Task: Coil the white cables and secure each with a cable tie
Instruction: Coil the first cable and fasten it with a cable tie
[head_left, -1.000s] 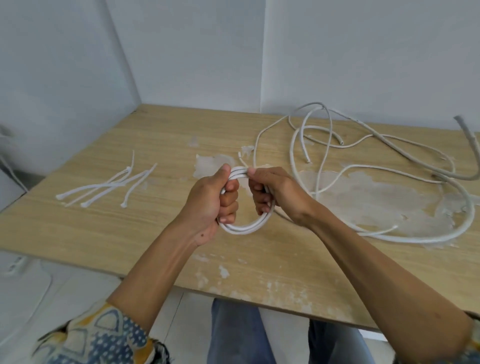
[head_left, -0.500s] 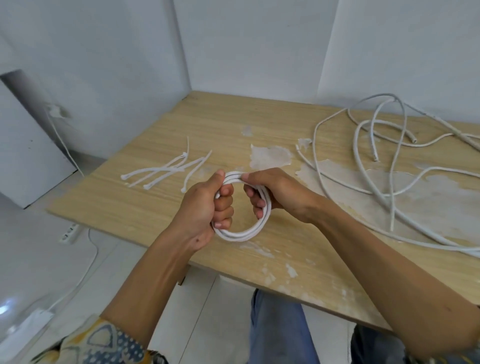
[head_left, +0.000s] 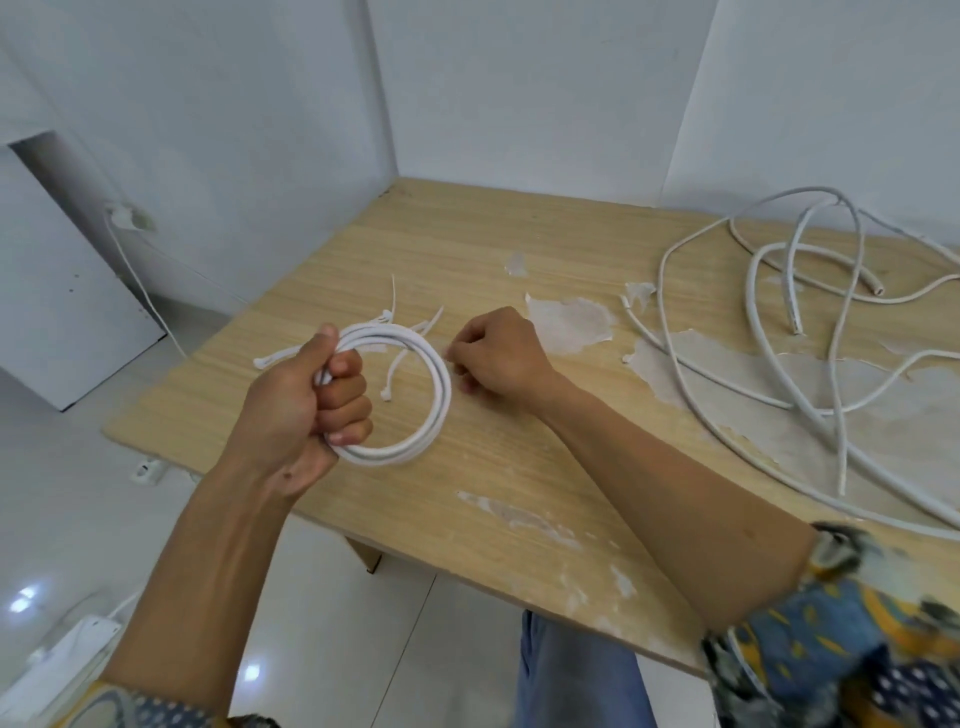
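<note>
Coiled white cable (head_left: 441, 400) is hanging in a round loop just above the bench (head_left: 467, 234), toward its 8 o'clock corner. Left hand (head_left: 306, 400) is clasping the loop's 9 o'clock side in a closed grip, fingers wrapping round the strands and thumb lying along the top. Right hand (head_left: 498, 358) is hovering just beside the loop at 3 o'clock, fingers curling down toward the cable ties (head_left: 272, 357) lying on the bench; whether its grip is holding one I cannot tell. Loose white cables (head_left: 790, 301) are sprawling at 2 o'clock, well apart.
</note>
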